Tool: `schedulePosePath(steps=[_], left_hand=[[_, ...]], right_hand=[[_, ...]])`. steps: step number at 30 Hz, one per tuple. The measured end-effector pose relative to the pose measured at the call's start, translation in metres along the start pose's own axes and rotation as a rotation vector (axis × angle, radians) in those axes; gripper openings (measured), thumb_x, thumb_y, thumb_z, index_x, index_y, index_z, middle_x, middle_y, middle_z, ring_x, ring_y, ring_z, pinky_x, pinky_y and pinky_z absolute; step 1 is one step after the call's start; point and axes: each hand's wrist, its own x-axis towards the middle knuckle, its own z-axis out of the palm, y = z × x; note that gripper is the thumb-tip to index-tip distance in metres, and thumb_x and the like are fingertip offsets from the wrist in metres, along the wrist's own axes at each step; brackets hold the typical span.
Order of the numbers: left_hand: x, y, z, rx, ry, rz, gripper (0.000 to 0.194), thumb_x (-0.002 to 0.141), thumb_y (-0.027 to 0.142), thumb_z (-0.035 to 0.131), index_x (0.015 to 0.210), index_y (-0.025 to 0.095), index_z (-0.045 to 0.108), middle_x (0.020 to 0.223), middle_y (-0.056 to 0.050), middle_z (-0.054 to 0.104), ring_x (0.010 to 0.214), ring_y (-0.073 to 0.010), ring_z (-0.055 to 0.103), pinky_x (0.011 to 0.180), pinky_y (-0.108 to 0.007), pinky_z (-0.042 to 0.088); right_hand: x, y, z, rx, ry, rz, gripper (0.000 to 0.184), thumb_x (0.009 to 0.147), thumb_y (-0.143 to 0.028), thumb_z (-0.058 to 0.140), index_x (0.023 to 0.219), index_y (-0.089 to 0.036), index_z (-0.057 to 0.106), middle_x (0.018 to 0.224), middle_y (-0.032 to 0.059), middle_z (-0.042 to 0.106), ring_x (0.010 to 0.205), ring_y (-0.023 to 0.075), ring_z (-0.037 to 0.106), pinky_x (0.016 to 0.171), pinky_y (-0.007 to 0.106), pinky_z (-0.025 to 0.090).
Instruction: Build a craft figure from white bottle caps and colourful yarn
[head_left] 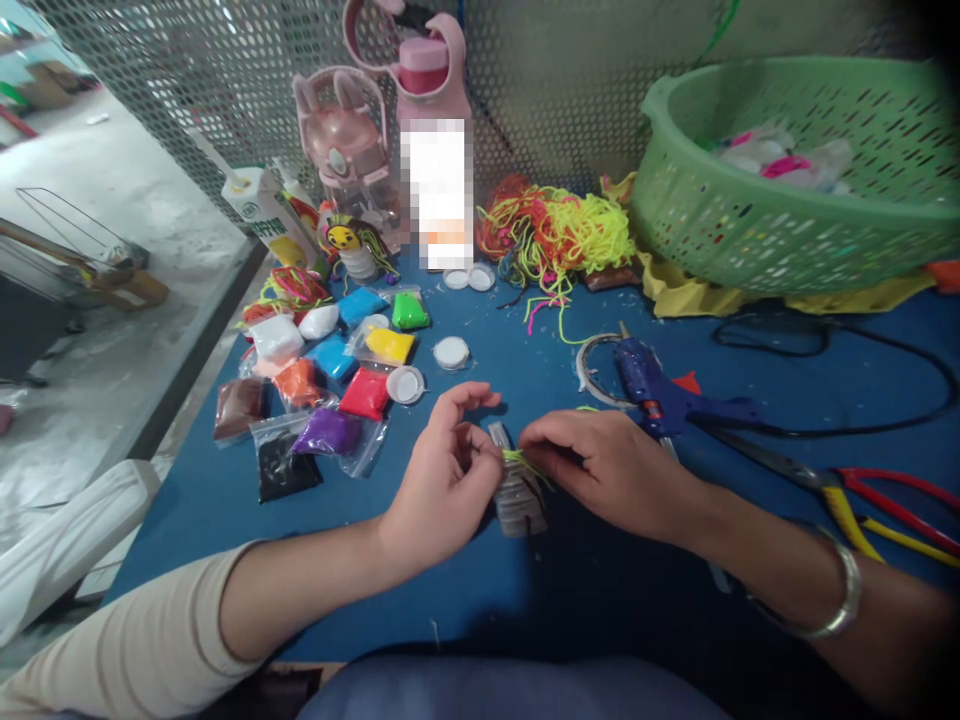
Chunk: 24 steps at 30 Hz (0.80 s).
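Observation:
A small clear plastic bottle [520, 508] with ridged sides and dark marks sits on the blue table between my hands. Yellow-green yarn [516, 456] runs around or across its neck; I cannot tell whether it is knotted. At the neck's left side, my left hand [448, 475] pinches the yarn between thumb and finger, its other fingers curled loosely above. On the opposite side my right hand [619, 475] has its fingertips pressed together on the yarn, with a loose end trailing below. Part of the bottle's neck is hidden by the fingers.
Bags of coloured clay [326, 430] lie at left, near a small decorated bottle figure [356, 250]. Tangled yarn [570, 230] and a green basket [780, 220] stand behind. A blue glue gun [660, 385] and red-and-yellow-handled pliers or cutters [832, 485] lie at right.

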Motion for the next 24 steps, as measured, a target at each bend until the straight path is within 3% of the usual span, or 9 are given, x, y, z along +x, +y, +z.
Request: schedulePosePath(steps=[15,20,24], left_hand=[[-0.0001,-0.0028,0.0005,0.017,-0.008,0.005,0.036,0.088,0.018,0.055,0.12,0.027,0.042,0.123,-0.006,0.051,0.069,-0.0059,0.051,0.063,-0.021,0.046],[-0.001,-0.0022,-0.0001,0.015,-0.015,-0.001,0.034,0.089,0.02,0.054,0.121,0.025,0.043,0.123,-0.007,0.052,0.07,-0.0068,0.051,0.065,-0.022,0.047],[-0.0013,-0.0026,-0.0008,0.006,-0.027,-0.002,0.035,0.089,0.019,0.053,0.122,0.026,0.042,0.124,-0.006,0.051,0.071,-0.0068,0.051,0.066,-0.022,0.047]], right_hand=[[0.0013,0.0012,0.0017,-0.029,-0.024,0.008,0.021,0.094,-0.018,0.047,0.095,-0.022,0.067,0.088,0.0025,0.069,0.081,0.0173,0.062,0.072,0.029,0.043],[0.0007,-0.0018,-0.0023,0.005,0.076,-0.036,0.032,0.087,-0.007,0.045,0.106,-0.019,0.067,0.098,0.0069,0.063,0.092,0.0181,0.058,0.081,0.03,0.045],[0.0003,-0.0056,-0.0022,0.043,0.099,-0.022,0.023,0.09,-0.018,0.05,0.104,-0.016,0.067,0.098,0.0076,0.063,0.093,0.018,0.059,0.082,0.03,0.044]])
